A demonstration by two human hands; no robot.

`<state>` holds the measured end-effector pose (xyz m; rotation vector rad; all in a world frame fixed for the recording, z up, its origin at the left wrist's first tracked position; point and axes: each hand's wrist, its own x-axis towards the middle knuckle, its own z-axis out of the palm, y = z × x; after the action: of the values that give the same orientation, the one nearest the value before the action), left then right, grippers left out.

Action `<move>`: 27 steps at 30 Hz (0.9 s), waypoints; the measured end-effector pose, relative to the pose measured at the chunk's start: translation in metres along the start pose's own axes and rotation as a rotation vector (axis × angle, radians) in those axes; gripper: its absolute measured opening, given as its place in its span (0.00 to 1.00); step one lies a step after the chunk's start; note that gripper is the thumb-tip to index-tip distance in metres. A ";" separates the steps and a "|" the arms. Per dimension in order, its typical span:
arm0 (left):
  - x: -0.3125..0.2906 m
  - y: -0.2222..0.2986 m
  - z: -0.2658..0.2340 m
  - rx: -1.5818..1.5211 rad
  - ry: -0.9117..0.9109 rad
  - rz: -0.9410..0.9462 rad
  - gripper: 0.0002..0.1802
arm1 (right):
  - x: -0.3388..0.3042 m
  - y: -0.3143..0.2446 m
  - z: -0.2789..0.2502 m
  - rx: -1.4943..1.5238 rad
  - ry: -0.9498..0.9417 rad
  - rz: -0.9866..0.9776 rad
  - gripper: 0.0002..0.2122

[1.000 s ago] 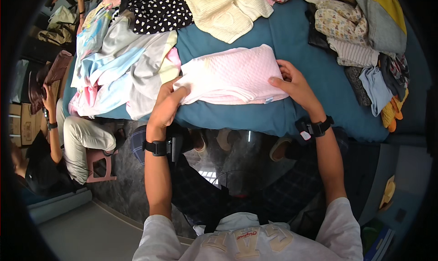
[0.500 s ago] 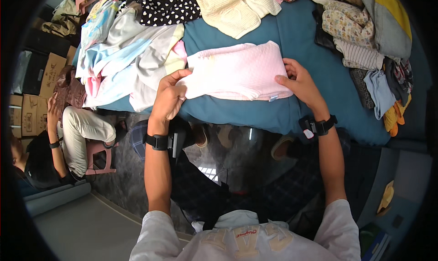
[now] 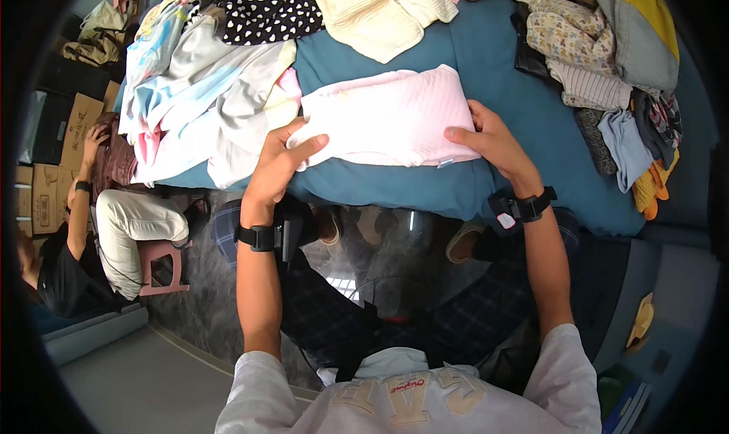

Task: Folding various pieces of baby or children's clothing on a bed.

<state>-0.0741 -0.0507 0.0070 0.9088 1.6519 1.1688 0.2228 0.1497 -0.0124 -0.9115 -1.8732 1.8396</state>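
A pale pink quilted garment (image 3: 387, 119), folded into a flat oblong, lies near the front edge of the blue bedding (image 3: 380, 182). My left hand (image 3: 279, 160) grips its left end, thumb across the top and the other fingers largely hidden behind or beneath the cloth. At the opposite end, my right hand (image 3: 493, 142) pinches the edge between thumb and fingers. A small white tag shows on the garment's lower right edge.
Rumpled pastel fabric (image 3: 220, 107) lies left. Behind are a black heart-patterned cloth (image 3: 266, 9) and a cream knit (image 3: 383, 12). Several garments, including a light blue one (image 3: 626, 149), line the right. A person in pale trousers (image 3: 125, 217) sits left beside a pink stool (image 3: 163, 271).
My left thumb has come over the top of the pink garment's left end, which looks more tucked in. The nearby person's hand has moved up on the brown item at the left.
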 end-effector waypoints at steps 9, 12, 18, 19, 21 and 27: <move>0.028 -0.012 0.025 0.046 0.167 0.104 0.22 | -0.010 -0.006 -0.003 0.317 -0.084 0.173 0.27; 0.021 0.008 0.030 -0.141 0.042 -0.019 0.34 | -0.011 -0.005 -0.002 0.415 -0.097 0.132 0.26; 0.006 0.014 0.025 -0.548 -0.129 0.265 0.45 | -0.005 -0.029 -0.024 0.292 -0.026 0.021 0.20; 0.008 0.007 0.020 -0.675 -0.125 0.314 0.44 | -0.007 -0.037 -0.029 0.280 -0.018 0.019 0.20; 0.002 0.000 0.018 -0.811 0.079 0.276 0.41 | -0.013 -0.057 -0.033 0.346 0.066 -0.112 0.19; 0.038 -0.017 0.012 -0.885 0.063 0.035 0.16 | 0.004 -0.013 -0.062 0.274 0.240 -0.019 0.16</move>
<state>-0.0765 -0.0169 -0.0207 0.3279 0.9726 1.7427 0.2582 0.1997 0.0054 -0.9634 -1.4410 1.8269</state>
